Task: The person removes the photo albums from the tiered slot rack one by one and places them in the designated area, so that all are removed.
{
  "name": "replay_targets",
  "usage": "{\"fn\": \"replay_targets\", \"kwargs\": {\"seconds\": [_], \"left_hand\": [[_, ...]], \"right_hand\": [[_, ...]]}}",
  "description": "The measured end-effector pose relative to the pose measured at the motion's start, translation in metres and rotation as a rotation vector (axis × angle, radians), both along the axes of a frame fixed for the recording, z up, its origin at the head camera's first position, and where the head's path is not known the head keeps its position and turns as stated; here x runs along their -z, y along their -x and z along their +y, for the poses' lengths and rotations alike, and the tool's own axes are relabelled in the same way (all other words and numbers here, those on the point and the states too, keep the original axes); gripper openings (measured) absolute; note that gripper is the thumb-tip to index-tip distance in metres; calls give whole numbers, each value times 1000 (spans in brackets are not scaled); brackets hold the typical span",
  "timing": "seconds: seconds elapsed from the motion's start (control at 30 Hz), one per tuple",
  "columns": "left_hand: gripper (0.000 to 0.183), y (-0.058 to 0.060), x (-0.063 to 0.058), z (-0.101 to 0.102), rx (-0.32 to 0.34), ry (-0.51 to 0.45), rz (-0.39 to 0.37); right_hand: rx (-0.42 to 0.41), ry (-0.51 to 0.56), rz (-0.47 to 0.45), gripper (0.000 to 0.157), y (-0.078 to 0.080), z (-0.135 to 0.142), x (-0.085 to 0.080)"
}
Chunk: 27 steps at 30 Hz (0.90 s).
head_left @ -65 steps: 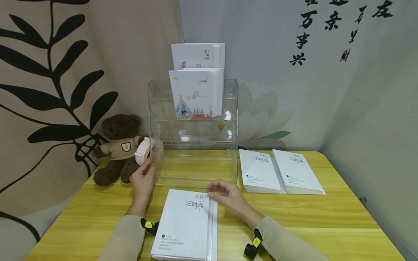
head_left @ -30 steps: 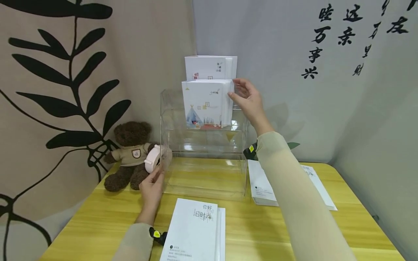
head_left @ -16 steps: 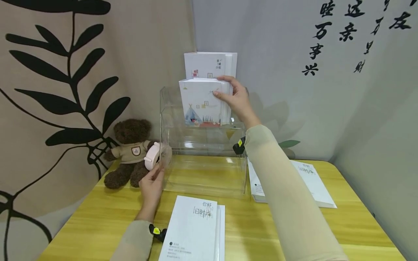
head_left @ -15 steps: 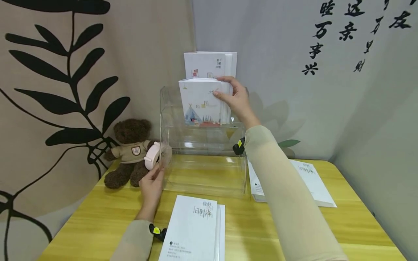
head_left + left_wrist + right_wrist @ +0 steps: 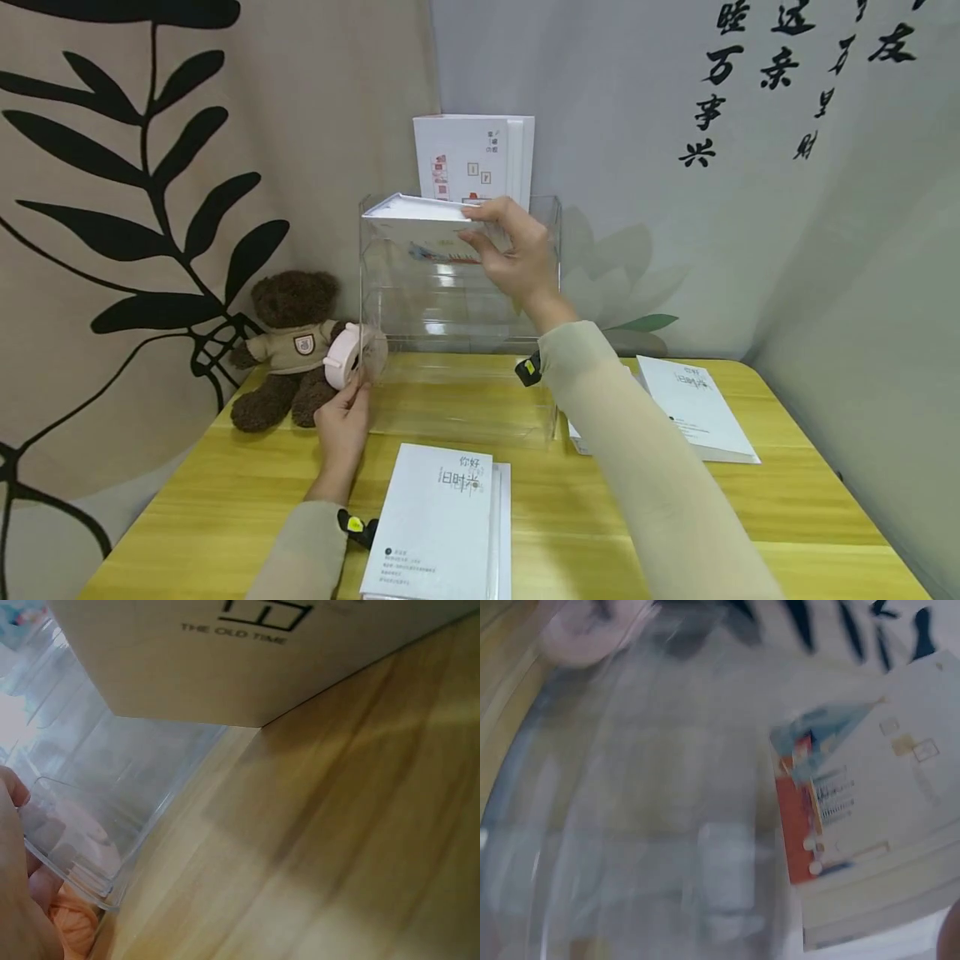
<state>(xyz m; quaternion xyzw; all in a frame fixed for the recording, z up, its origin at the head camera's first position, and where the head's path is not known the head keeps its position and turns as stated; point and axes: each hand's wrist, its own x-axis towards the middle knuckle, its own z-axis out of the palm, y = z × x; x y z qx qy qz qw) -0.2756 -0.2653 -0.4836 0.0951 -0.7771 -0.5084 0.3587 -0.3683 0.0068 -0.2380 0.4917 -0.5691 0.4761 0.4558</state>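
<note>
Right hand [image 5: 517, 258] grips a tilted book [image 5: 427, 228]; clear rack [image 5: 450, 339] holds another book [image 5: 459, 154].

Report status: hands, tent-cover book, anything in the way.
Right hand gripping tent-cover book, tilted, at the clear rack. Left hand pinching the rack's left side. Another book stands behind; front looks unobstructed.

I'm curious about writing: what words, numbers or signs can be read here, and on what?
"THE OLD TIME": white book nearest the person
"你好": same book, right book
"时光": same book
"万事兴": wall
"亲": wall
"友": wall
Too small, blurred or cut off: other wall characters; upright book and held book titles; bear's badge; fine print.
</note>
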Motion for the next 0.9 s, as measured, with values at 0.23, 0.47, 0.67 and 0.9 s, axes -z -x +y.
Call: {"fn": "replay_targets", "kwargs": {"seconds": [0.23, 0.47, 0.67, 0.9], "left_hand": [[30, -3, 0, -2, -6, -35, -6], [29, 0, 1, 2, -30, -26, -32], [28, 0, -1, 4, -58, -30, -34], [27, -2, -1, 3, -50, -41, -44]], "right_hand": [[-174, 242, -17, 34, -49, 4, 7], [-238, 584, -283, 41, -100, 46, 42], [-220, 663, -427, 37, -105, 67, 51], [-240, 622, -454, 35, -105, 81, 56]]}}
